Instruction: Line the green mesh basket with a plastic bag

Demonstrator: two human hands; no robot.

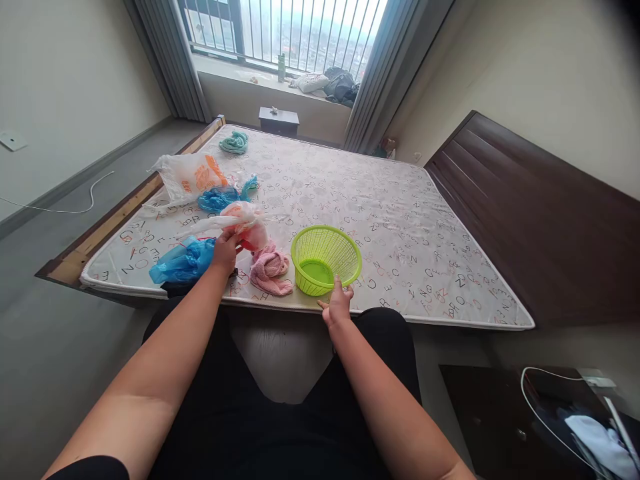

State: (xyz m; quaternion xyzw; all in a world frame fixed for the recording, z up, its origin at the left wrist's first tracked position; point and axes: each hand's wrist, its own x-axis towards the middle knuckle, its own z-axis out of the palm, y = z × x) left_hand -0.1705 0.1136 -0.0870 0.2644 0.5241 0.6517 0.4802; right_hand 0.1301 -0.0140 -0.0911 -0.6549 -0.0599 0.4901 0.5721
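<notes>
My left hand (227, 252) is closed on a white plastic bag (246, 223) with something red showing through it. My right hand (337, 303) grips the near rim of a lime-green plastic basket (325, 248), which tilts towards me on the mattress edge; no contents show inside it. Between the two hands lies a crumpled pink towel (271, 270). A blue plastic bag (184, 260) sits beside my left wrist. Farther back are another blue bag (219, 199), a white bag with orange print (193, 177) and a rolled teal towel (234, 142).
The letter-printed mattress (400, 227) lies on a bed frame with a dark headboard (540, 220) at right. A small bedside table (279, 121) stands beyond it, under the window sill. A dark cabinet (480, 407) with a white cable is at lower right.
</notes>
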